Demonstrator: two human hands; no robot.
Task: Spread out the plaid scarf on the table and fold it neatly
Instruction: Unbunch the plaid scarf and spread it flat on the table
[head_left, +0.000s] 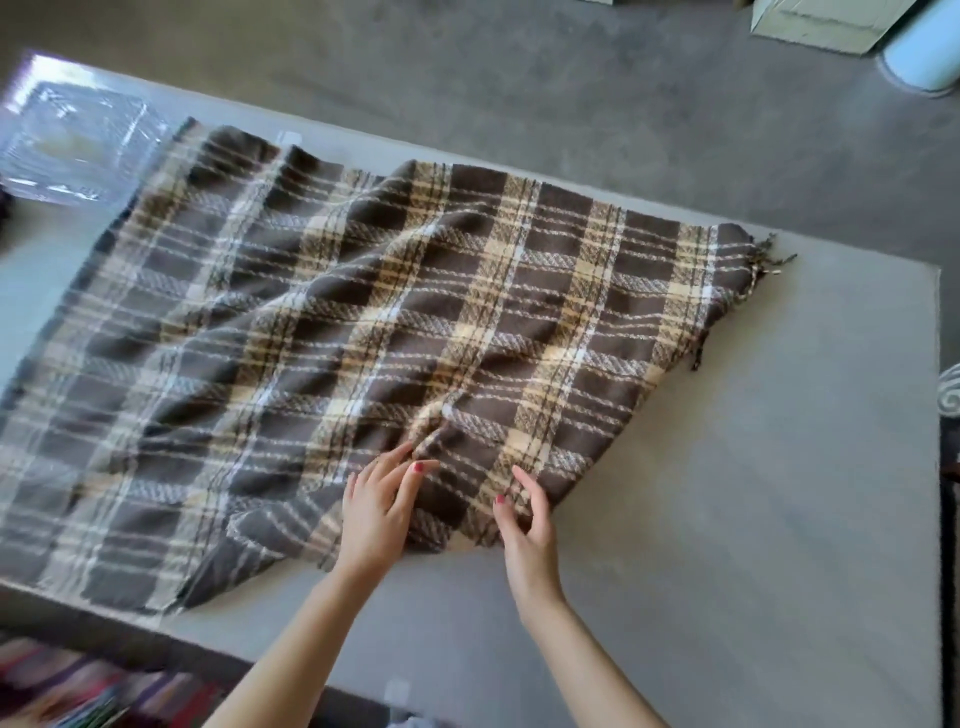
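Note:
A brown, cream and white plaid scarf (332, 332) lies spread over the left and middle of the grey table (753, 493), rumpled with diagonal creases. Its fringed corner points to the far right. The near right corner is bunched up close to me. My left hand (376, 514) rests flat on that bunched part, fingers spread, thumb against a raised fold. My right hand (524, 525) sits at the scarf's near edge, fingers curled around the cloth there.
A clear plastic bag (78, 140) lies at the table's far left corner, next to the scarf. Beyond the table are a grey floor, a pale box (821, 23) and a white cylinder (919, 52). Colourful items (93, 691) sit below the near left edge.

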